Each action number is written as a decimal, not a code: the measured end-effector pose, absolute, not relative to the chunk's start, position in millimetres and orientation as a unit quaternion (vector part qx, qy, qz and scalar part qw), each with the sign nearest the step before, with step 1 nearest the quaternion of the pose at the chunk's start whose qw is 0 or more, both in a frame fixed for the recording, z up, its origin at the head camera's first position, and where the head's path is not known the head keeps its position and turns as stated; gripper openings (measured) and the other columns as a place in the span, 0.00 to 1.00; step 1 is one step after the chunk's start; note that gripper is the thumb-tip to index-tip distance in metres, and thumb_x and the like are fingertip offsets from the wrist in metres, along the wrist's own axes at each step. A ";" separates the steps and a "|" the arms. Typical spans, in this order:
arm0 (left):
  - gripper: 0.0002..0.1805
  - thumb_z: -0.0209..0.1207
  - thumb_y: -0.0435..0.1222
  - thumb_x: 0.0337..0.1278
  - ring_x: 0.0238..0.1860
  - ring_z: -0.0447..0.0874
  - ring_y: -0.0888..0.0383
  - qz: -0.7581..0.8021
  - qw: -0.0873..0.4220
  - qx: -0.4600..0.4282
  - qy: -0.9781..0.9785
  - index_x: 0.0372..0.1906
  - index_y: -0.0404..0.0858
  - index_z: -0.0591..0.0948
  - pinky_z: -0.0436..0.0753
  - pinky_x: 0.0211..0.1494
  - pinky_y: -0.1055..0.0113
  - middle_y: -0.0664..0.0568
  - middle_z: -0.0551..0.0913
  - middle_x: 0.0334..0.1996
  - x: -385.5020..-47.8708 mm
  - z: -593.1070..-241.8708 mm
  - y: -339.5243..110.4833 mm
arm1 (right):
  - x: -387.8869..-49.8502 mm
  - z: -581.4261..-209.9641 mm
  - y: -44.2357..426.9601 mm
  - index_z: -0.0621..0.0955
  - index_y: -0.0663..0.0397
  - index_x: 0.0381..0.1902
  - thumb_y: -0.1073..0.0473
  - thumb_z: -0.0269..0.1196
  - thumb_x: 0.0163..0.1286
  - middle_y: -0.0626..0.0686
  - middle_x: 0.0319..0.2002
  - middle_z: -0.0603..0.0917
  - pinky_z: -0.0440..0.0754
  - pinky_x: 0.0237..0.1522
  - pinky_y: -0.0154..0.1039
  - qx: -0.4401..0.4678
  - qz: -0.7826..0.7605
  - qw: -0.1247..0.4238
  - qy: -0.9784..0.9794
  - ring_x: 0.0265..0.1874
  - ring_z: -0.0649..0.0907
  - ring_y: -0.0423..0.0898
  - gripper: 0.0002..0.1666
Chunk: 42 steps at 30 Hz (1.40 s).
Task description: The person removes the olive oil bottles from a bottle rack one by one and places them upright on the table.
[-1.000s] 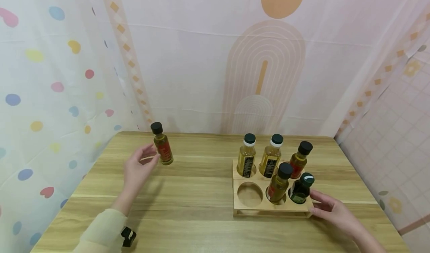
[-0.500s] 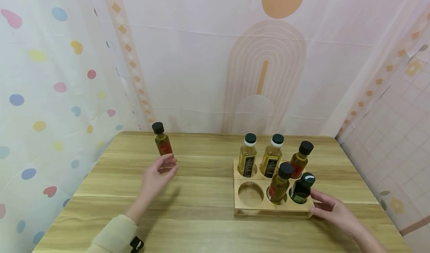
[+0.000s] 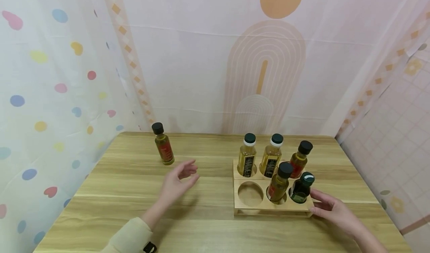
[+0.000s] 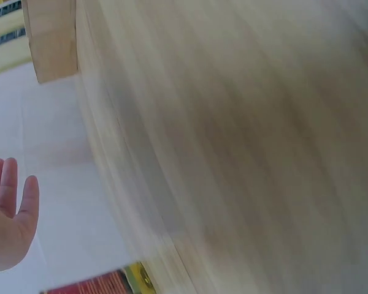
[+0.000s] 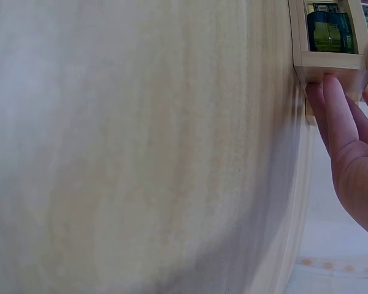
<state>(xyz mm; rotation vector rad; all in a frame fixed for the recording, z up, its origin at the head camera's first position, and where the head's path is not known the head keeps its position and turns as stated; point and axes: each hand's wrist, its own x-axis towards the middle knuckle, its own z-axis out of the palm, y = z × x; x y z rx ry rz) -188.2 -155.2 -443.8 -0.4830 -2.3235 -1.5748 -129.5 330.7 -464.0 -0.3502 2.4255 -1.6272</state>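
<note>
My left hand hovers above the table, its fingers loosely extended and holding nothing; it also shows in the left wrist view. Just behind it to the left, a small oil bottle with a black cap and red label stands upright. My right hand holds the right end of a two-tiered wooden bottle rack, with thumb and fingers against that end. A dark bottle with a green cap sits in the hole nearest that hand.
Two pale oil bottles with dark green caps and a black-capped bottle fill the rack's back row. Another black-capped bottle stands in the front middle hole. The front left hole holds no bottle. Patterned cloth hangs behind the table.
My left hand has moved away from the lone oil bottle, rightward and nearer to me, passing in front of it. The bottle stays standing. My right hand and the rack have not visibly moved.
</note>
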 end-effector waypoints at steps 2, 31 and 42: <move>0.26 0.70 0.27 0.53 0.48 0.85 0.47 -0.545 0.132 -0.176 -0.809 0.59 0.32 0.78 0.82 0.54 0.53 0.43 0.86 0.46 -187.1 -444.0 -149.4 | -129.6 -464.2 330.5 0.60 0.83 0.67 0.66 0.62 0.71 0.82 0.65 0.60 0.81 0.46 0.30 -0.116 -0.551 0.102 0.820 0.47 0.78 0.26 0.37; 0.36 0.72 0.36 0.54 0.57 0.79 0.51 -0.520 0.043 -0.283 -0.805 0.67 0.32 0.71 0.76 0.62 0.56 0.43 0.81 0.56 -179.2 -434.3 -52.0 | -129.1 -463.6 329.9 0.59 0.82 0.68 0.66 0.62 0.71 0.82 0.66 0.59 0.81 0.46 0.30 -0.122 -0.549 0.103 0.821 0.47 0.77 0.25 0.37; 0.35 0.70 0.38 0.57 0.58 0.78 0.53 -0.524 0.021 -0.315 -0.791 0.68 0.34 0.70 0.76 0.63 0.55 0.43 0.80 0.58 -178.1 -426.7 -17.4 | -129.3 -466.3 331.7 0.62 0.81 0.68 0.67 0.61 0.71 0.83 0.65 0.59 0.81 0.46 0.30 -0.129 -0.551 0.089 0.819 0.48 0.78 0.26 0.34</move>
